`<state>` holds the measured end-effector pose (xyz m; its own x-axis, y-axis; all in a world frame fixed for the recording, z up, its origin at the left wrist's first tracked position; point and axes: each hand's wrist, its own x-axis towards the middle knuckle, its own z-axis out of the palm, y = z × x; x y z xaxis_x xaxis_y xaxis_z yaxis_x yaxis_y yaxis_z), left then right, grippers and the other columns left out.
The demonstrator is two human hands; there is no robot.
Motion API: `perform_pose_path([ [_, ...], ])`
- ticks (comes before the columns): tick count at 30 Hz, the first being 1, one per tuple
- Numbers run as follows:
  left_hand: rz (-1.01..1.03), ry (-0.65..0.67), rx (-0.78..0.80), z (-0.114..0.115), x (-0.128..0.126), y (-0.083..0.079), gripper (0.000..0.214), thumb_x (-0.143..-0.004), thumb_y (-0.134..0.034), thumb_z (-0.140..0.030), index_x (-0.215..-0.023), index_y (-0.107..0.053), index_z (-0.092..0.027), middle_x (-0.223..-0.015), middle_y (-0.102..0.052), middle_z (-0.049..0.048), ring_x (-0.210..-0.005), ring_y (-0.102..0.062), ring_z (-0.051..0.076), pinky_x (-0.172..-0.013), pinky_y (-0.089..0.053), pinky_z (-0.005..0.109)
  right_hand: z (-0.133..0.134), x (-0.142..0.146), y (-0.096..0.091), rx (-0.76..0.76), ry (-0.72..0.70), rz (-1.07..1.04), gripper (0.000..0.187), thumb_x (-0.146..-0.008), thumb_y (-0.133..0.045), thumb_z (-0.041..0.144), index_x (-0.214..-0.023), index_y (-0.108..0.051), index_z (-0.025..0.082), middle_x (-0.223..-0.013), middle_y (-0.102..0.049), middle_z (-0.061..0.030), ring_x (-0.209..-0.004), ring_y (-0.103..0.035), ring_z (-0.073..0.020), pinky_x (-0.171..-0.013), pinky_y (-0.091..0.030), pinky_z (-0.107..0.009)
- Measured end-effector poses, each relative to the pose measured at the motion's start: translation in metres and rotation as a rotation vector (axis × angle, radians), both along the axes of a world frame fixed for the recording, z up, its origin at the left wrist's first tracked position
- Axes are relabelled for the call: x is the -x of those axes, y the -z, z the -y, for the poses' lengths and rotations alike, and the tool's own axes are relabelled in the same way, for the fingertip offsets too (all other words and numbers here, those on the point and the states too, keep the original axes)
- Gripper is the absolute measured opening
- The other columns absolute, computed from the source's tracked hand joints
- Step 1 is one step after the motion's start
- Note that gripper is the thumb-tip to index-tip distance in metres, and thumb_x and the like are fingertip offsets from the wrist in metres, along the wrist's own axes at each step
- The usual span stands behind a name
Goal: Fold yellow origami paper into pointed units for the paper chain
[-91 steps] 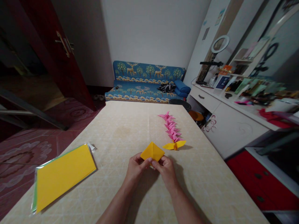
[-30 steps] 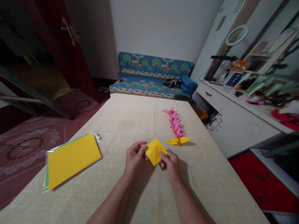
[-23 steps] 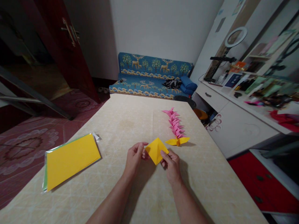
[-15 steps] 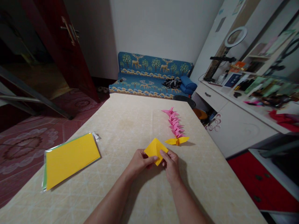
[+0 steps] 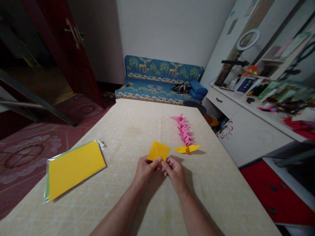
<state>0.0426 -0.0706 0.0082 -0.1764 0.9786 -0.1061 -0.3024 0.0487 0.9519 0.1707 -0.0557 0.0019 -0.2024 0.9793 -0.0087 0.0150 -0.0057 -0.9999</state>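
A folded square of yellow paper (image 5: 158,150) stands up over the beige table (image 5: 128,131). My left hand (image 5: 145,167) pinches its lower left corner. My right hand (image 5: 173,169) pinches the lower edge right beside it, the fingertips of both hands nearly touching. A finished yellow folded piece (image 5: 186,149) lies just to the right, at the near end of a chain of pink folded pieces (image 5: 184,130).
A clear bag of yellow paper sheets (image 5: 73,167) lies at the left of the table. A white cabinet (image 5: 246,131) with cluttered shelves and a ring light (image 5: 247,37) stands on the right. A blue patterned sofa (image 5: 159,82) is behind the table, a dark door (image 5: 61,42) at left.
The yellow paper was turned from a diamond held at its side corners to a square held by its lower edge. Both hands came together beneath it.
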Motion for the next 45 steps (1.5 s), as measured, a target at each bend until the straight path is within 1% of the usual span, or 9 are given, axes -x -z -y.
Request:
perform_pose_path([
  [12,0.002,-0.074,0.047,-0.002,0.005,-0.002,0.027,-0.064,-0.074,-0.034,-0.070,-0.065,-0.009,-0.051,-0.062,0.0031,-0.042,-0.050,0.008,-0.043,-0.038,0.018,0.004,-0.003,0.005,-0.108,-0.030,0.083,0.031,-0.082,-0.054,0.040,-0.061,-0.045,0.019,-0.051,-0.046,0.0047,-0.044,-0.041,-0.0076,-0.043,-0.033,-0.018],
  [20,0.006,-0.082,0.016,0.002,0.005,-0.004,0.040,-0.077,-0.057,-0.049,-0.064,-0.060,-0.011,-0.046,-0.059,0.0036,-0.040,-0.050,0.010,-0.044,-0.037,0.020,0.008,0.000,-0.001,-0.111,-0.074,0.057,0.028,-0.080,-0.056,0.037,-0.062,-0.050,0.017,-0.052,-0.050,0.0031,-0.044,-0.043,-0.0078,-0.044,-0.034,-0.019],
  [24,0.032,-0.134,-0.014,0.000,0.010,-0.008,0.039,-0.077,-0.058,-0.049,-0.065,-0.060,-0.012,-0.050,-0.057,0.0007,-0.044,-0.049,0.009,-0.044,-0.035,0.019,0.009,-0.003,-0.001,-0.036,-0.115,-0.043,0.026,-0.079,-0.057,0.036,-0.061,-0.050,0.017,-0.050,-0.046,0.0048,-0.043,-0.040,-0.0071,-0.043,-0.031,-0.018],
  [26,0.066,-0.096,-0.019,0.000,0.013,-0.011,0.032,-0.075,-0.063,-0.044,-0.073,-0.062,-0.012,-0.060,-0.062,0.0022,-0.052,-0.054,0.010,-0.049,-0.039,0.019,0.009,-0.006,0.000,0.009,-0.134,-0.098,0.025,-0.078,-0.056,0.034,-0.060,-0.050,0.017,-0.049,-0.046,0.0050,-0.043,-0.038,-0.0069,-0.043,-0.029,-0.018],
  [29,0.119,0.059,-0.011,0.001,0.015,-0.014,0.032,-0.066,-0.074,-0.034,-0.086,-0.065,-0.011,-0.078,-0.068,0.0074,-0.066,-0.061,0.016,-0.061,-0.046,0.025,0.009,-0.008,0.000,0.031,-0.171,-0.143,0.023,-0.076,-0.055,0.030,-0.058,-0.051,0.016,-0.048,-0.047,0.0042,-0.042,-0.037,-0.0065,-0.043,-0.028,-0.019],
  [32,0.139,0.121,0.011,0.002,0.014,-0.015,0.035,-0.062,-0.077,-0.031,-0.086,-0.066,-0.009,-0.081,-0.069,0.0099,-0.067,-0.062,0.018,-0.063,-0.047,0.028,0.009,-0.007,-0.003,0.030,-0.119,-0.144,0.024,-0.076,-0.056,0.031,-0.059,-0.049,0.016,-0.049,-0.048,0.0042,-0.042,-0.037,-0.0062,-0.042,-0.026,-0.018],
  [37,0.063,0.010,0.009,0.001,0.006,-0.010,0.029,-0.057,-0.079,-0.029,-0.073,-0.063,-0.010,-0.064,-0.064,0.0038,-0.054,-0.056,0.012,-0.052,-0.043,0.022,0.005,-0.004,-0.002,0.014,0.038,-0.103,0.027,-0.078,-0.060,0.039,-0.067,-0.047,0.018,-0.047,-0.043,0.0077,-0.040,-0.034,-0.0053,-0.040,-0.023,-0.016],
  [41,0.074,0.024,0.006,0.002,-0.002,-0.006,0.028,-0.057,-0.079,-0.030,-0.067,-0.060,-0.011,-0.060,-0.062,0.0017,-0.052,-0.054,0.011,-0.051,-0.041,0.022,0.003,-0.004,0.002,-0.023,0.047,-0.068,0.026,-0.079,-0.060,0.042,-0.074,-0.052,0.018,-0.050,-0.044,0.0069,-0.042,-0.038,-0.0063,-0.041,-0.026,-0.017],
  [45,0.040,0.046,0.007,0.003,-0.003,-0.005,0.027,-0.063,-0.075,-0.035,-0.068,-0.063,-0.010,-0.061,-0.063,0.0035,-0.052,-0.054,0.011,-0.051,-0.040,0.022,0.002,-0.006,0.002,-0.021,0.062,-0.065,0.029,-0.078,-0.060,0.042,-0.068,-0.050,0.018,-0.049,-0.044,0.0063,-0.043,-0.038,-0.0068,-0.041,-0.027,-0.017],
])
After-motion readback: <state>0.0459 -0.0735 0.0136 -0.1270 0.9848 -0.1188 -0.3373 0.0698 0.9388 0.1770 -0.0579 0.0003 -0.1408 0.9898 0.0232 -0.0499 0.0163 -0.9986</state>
